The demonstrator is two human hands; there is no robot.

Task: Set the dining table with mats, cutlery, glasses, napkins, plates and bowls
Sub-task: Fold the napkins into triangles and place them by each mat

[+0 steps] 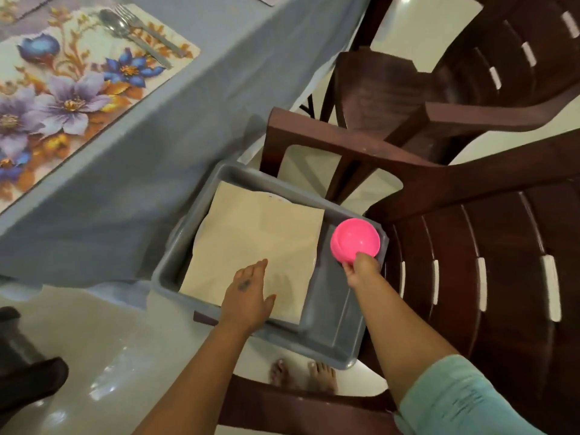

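Observation:
A grey plastic tray (pixel 339 321) rests on a brown chair seat below the table's edge. Inside it lies a stack of beige napkins (pixel 260 233) with a white plate edge showing under them. My left hand (pixel 248 296) lies flat on the napkins with fingers straight. My right hand (pixel 361 268) pinches the rim of a pink bowl (pixel 356 240) over the tray's right corner. On the table at upper left, a floral place mat (pixel 62 98) carries a spoon (pixel 114 23) and a fork (pixel 147 29).
The table wears a blue-grey cloth (pixel 194 98). Two dark brown plastic chairs (pixel 489 262) stand right of the tray, one behind the other. A dark object (pixel 25 365) sits on the glossy white floor at lower left. My feet show under the tray.

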